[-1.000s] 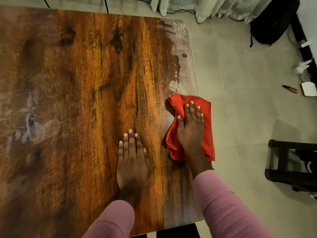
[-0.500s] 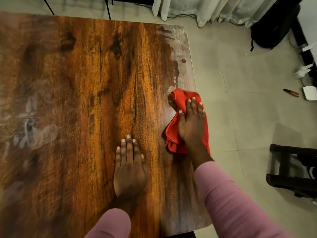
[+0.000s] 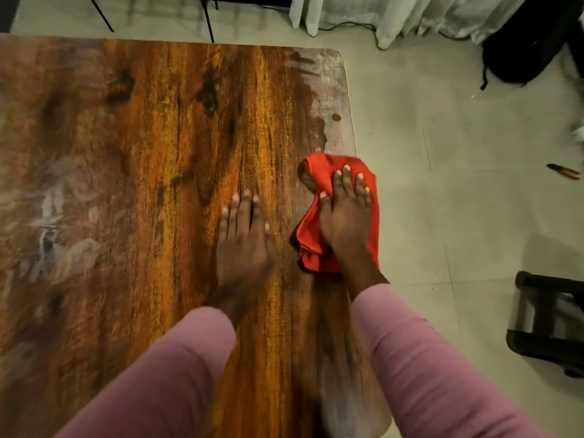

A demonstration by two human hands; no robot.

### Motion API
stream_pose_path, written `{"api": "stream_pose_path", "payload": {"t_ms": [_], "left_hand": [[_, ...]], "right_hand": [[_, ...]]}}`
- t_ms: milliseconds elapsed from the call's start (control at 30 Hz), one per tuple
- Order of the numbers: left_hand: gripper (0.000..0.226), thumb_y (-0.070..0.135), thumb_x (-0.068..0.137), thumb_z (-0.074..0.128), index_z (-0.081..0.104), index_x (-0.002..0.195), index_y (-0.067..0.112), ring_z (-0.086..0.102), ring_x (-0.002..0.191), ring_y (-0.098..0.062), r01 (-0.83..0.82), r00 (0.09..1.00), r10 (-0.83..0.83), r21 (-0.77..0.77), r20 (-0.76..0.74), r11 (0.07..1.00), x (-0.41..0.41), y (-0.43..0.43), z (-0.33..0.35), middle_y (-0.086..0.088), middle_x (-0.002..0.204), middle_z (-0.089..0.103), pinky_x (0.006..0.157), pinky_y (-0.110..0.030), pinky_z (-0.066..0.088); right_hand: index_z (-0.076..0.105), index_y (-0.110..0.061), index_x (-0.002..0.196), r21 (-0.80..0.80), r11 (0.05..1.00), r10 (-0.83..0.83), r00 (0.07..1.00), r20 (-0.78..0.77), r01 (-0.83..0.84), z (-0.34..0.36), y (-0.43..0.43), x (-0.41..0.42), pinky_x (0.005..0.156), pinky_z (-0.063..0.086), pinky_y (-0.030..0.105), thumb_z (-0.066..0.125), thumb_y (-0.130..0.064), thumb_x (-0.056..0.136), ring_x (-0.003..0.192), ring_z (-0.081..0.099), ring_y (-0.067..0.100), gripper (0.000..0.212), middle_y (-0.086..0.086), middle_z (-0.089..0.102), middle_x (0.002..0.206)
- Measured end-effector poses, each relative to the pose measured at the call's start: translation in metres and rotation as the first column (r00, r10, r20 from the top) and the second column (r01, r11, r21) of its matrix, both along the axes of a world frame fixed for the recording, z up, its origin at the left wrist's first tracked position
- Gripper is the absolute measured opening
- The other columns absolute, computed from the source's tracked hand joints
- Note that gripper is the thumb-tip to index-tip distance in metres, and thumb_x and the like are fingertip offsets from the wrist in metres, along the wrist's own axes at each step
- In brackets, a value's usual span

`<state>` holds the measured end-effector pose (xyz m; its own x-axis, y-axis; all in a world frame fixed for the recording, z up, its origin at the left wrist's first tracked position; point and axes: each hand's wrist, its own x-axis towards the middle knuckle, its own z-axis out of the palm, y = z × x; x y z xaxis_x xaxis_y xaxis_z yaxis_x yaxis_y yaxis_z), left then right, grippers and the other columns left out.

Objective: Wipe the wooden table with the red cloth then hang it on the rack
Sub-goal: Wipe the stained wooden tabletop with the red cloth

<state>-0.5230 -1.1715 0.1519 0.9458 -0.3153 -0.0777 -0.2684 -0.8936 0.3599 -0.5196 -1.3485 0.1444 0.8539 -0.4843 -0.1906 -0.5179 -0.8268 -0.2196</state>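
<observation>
Wooden table point(image 3: 132, 172) under warm light, pale tiled floor point(image 3: 442, 128) to the right of it; worn, greyish patches along the right edge and far right corner.

Nearest: two pink sleeves point(image 3: 420, 358) entering from the bottom of view. Left hand point(image 3: 241, 245) flat on bare wood, fingers extended and together, holding nothing; judged a brace only.

Just to its right: right hand point(image 3: 344, 216) palm down on the red cloth point(image 3: 319, 248), fingers spread and pressing, not curled round the fabric. Cloth bunched beneath the palm, lying at the table's right edge, its outer side level with or slightly past that edge; cannot tell which.

Handling, as judged: light, soft, limp; folds readily, unlikely to slip under a flat palm, not fragile. Best taken by pinching a gathered fold or a corner for lifting.

Beyond the fingertips: unwiped worn strip with a small dark spot point(image 3: 336, 116). Farther off: curtain point(image 3: 395, 14), dark bag point(image 3: 524, 42). No rack identified with certainty.
</observation>
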Motion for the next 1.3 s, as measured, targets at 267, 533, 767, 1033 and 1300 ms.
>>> {"api": "stream_pose_path", "payload": {"t_ms": [267, 533, 767, 1033, 1300], "left_hand": [[0.061, 0.023, 0.099, 0.031, 0.014, 0.153, 0.001, 0.006, 0.15, -0.033, 0.056, 0.997, -0.061, 0.112, 0.043, 0.992, 0.09, -0.028, -0.015, -0.021, 0.161, 0.01, 0.122, -0.044, 0.003], [0.056, 0.027, 0.103, 0.024, 0.018, 0.153, 0.002, 0.006, 0.15, -0.029, 0.033, 0.999, -0.038, 0.124, 0.039, 0.992, 0.087, -0.037, -0.022, -0.017, 0.162, 0.011, 0.122, -0.039, 0.002], [0.057, 0.032, 0.104, 0.019, 0.017, 0.153, 0.002, 0.003, 0.151, -0.027, 0.054, 0.998, -0.057, 0.103, 0.026, 0.993, 0.087, -0.035, -0.024, -0.018, 0.162, 0.01, 0.121, -0.036, -0.003], [0.055, 0.028, 0.105, 0.023, 0.015, 0.154, 0.004, 0.001, 0.151, -0.024, 0.031, 0.999, -0.035, 0.12, 0.028, 0.992, 0.087, -0.036, -0.021, -0.014, 0.163, 0.007, 0.121, -0.035, -0.004], [0.056, 0.029, 0.104, 0.021, 0.016, 0.153, 0.002, 0.003, 0.151, -0.026, 0.035, 0.999, -0.039, 0.141, 0.022, 0.989, 0.087, -0.036, -0.025, -0.016, 0.162, 0.009, 0.12, -0.036, -0.003]], "right_hand": [[0.019, -0.019, 0.153, 0.063, 0.942, 0.324, 0.943, 0.076, -0.328, -0.001, 0.033, -0.003, 0.12, -0.007, 0.035, 0.022, -0.04, 0.1, 0.15, 0.001, 0.02, 0.058, 0.0, 0.013, 0.162], [0.013, -0.011, 0.154, -0.005, 0.996, -0.089, 0.995, 0.032, 0.089, -0.004, -0.026, 0.052, 0.121, 0.003, 0.041, 0.027, -0.033, 0.103, 0.149, 0.003, 0.03, 0.058, 0.007, 0.005, 0.163], [0.012, -0.013, 0.154, 0.042, 0.946, 0.317, 0.945, 0.084, -0.321, -0.005, 0.02, 0.046, 0.12, -0.009, 0.036, 0.025, -0.037, 0.103, 0.15, -0.004, 0.022, 0.058, 0.004, 0.005, 0.163], [0.014, -0.012, 0.154, 0.013, 0.997, 0.075, 0.996, 0.051, -0.076, -0.005, -0.05, 0.1, 0.121, -0.001, 0.04, 0.027, -0.036, 0.104, 0.15, -0.001, 0.025, 0.058, 0.005, 0.007, 0.163], [0.017, -0.014, 0.154, 0.023, 0.941, 0.336, 0.939, 0.074, -0.339, -0.005, 0.007, 0.068, 0.121, -0.005, 0.038, 0.024, -0.038, 0.101, 0.15, -0.001, 0.023, 0.058, 0.004, 0.008, 0.163]]}}
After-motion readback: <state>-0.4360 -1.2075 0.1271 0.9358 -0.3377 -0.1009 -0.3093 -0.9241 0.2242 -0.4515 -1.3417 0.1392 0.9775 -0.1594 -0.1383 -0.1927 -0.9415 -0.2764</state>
